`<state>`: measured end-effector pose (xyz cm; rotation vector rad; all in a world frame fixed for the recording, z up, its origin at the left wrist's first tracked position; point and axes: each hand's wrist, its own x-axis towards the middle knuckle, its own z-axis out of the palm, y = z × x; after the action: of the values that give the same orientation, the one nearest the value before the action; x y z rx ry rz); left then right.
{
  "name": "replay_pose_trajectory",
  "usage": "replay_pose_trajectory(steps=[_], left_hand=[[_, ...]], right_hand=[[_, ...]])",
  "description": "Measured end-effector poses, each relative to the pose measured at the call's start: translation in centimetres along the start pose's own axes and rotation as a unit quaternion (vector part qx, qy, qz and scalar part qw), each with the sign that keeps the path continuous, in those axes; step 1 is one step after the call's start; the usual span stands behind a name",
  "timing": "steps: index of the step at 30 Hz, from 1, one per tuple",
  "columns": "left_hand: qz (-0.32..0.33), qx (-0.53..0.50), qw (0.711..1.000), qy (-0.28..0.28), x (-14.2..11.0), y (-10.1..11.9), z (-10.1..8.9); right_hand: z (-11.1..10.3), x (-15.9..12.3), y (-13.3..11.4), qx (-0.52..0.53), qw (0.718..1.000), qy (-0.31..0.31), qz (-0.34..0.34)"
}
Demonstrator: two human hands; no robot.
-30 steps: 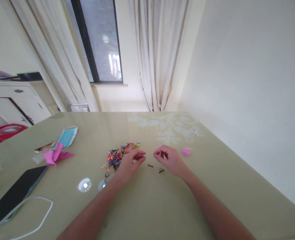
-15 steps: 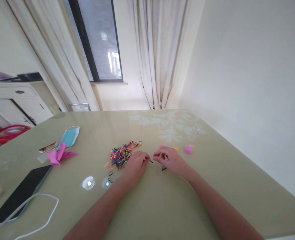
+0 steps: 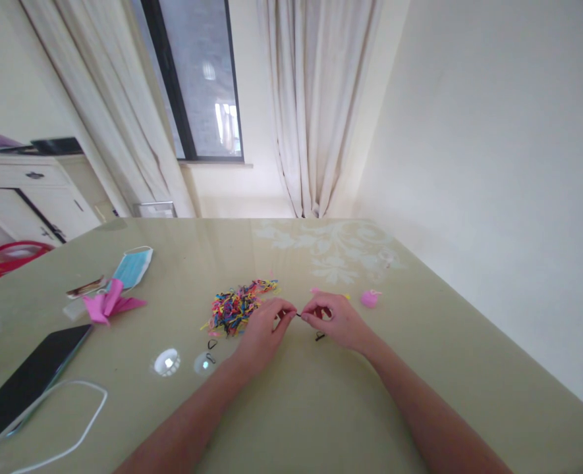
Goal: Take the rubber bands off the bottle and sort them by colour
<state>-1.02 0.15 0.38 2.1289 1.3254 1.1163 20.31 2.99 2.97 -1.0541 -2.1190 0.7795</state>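
My left hand [image 3: 264,328] and my right hand [image 3: 333,320] meet fingertip to fingertip over the pale green table [image 3: 291,408], both pinched on a tiny black elastic band [image 3: 298,315] between them. A heap of small coloured elastic bands [image 3: 236,306] lies just left of my left hand. Another loose black band [image 3: 319,337] rests under my right hand, and two more black bands [image 3: 211,350] lie nearer my left forearm.
A small pink object [image 3: 369,299] sits right of my right hand. At the left lie a blue face mask [image 3: 133,267], a pink folded paper [image 3: 108,305], a dark phone [image 3: 24,382] and a white cable [image 3: 64,415]. A wall runs along the table's right edge.
My left hand moved right from the coloured heap toward the black band on the table; both hands came together and now pinch that band between their fingertips.
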Motion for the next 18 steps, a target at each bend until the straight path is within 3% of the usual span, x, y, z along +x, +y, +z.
replay_pose_trajectory(steps=[3,5,8,13,18], left_hand=[[-0.011,-0.01,1.0,0.024,0.6,-0.8,-0.8],[-0.037,-0.002,0.997,0.069,1.1,-1.7,-1.7],[-0.056,0.053,0.993,0.093,1.5,-3.2,-2.9],[-0.034,0.239,0.97,0.026,0.8,-4.3,-2.8],[-0.027,0.293,0.955,-0.024,0.5,-3.7,-2.4]], right_hand=[[-0.5,0.1,-0.2,0.008,1.0,0.023,-0.002],[-1.1,0.1,-0.4,0.024,0.999,0.039,0.003],[-2.2,0.1,-0.5,0.06,0.997,0.055,0.019],[-3.3,0.1,-0.3,0.088,0.993,0.073,0.032],[-3.7,-0.1,-0.3,0.106,0.991,0.069,0.038]])
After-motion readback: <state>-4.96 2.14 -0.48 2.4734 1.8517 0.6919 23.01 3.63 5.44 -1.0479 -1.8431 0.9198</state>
